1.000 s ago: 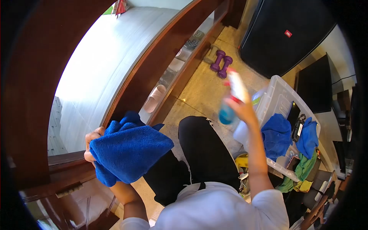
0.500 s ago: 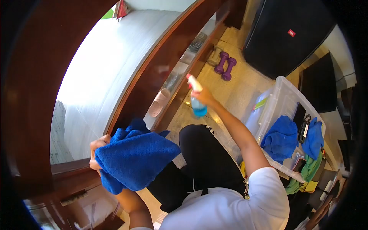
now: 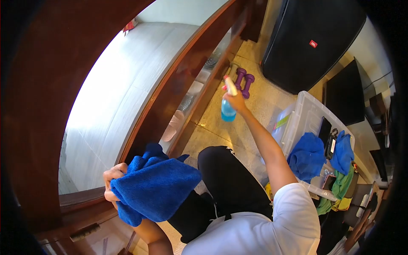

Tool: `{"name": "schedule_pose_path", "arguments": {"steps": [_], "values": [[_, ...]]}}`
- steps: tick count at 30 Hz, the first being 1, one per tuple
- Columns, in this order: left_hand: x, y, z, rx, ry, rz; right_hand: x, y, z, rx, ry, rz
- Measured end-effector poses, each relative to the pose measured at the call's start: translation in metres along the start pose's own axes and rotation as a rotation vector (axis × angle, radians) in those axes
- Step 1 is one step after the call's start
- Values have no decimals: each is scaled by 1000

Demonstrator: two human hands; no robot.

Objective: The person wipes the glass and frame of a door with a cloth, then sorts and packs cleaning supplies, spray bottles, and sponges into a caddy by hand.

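My left hand [image 3: 114,180] is closed on a blue cloth [image 3: 155,187], which drapes over most of the palm and hangs down over the forearm. Wrapped around the neck of a spray bottle [image 3: 228,109] is my right hand [image 3: 236,101], held out over the floor. The bottle has a white and red trigger head and blue liquid inside, and it is roughly upright. To the left of both hands runs a brown wooden frame [image 3: 146,114] around a bright opening with a pale surface beyond it.
Purple dumbbells [image 3: 247,85] lie on the tiled floor before a large black speaker [image 3: 310,46]. A clear plastic bin [image 3: 301,114] at the right carries blue cloths [image 3: 307,155], a green cloth [image 3: 342,183] and dark items. Pink slippers [image 3: 171,127] rest in the low wooden shelf.
My right hand has shifted the spray bottle slightly to the right, and the bottle is more upright. The view has turned a little; the cloth stays in my left hand.
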State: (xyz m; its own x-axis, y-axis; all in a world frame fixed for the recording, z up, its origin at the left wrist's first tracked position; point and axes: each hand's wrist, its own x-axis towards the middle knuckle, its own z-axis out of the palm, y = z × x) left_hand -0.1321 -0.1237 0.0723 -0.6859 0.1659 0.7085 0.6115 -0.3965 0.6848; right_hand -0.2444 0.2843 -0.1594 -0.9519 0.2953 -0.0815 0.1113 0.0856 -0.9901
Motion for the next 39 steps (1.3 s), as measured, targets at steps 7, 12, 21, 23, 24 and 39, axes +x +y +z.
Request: {"name": "schedule_pose_path", "arguments": {"steps": [7, 12, 21, 23, 24, 39], "values": [[15, 17, -18, -37, -249, -190, -93, -59, 89, -674, -611, -724], [0, -8, 15, -27, -122, 193, -114, -73, 107, -691, -755, -899], [-2, 35, 91, 1250, 177, -239, -166, -118, -80, -358, 188, -752], [9, 43, 99, 1215, 74, -251, -207, -137, -135, -89, 409, -415], [12, 45, 101, 1160, 52, -244, -227, -158, -161, -141, 530, -373], [16, 46, 99, 894, 17, -213, -348, -133, -219, -520, 859, -121]]}}
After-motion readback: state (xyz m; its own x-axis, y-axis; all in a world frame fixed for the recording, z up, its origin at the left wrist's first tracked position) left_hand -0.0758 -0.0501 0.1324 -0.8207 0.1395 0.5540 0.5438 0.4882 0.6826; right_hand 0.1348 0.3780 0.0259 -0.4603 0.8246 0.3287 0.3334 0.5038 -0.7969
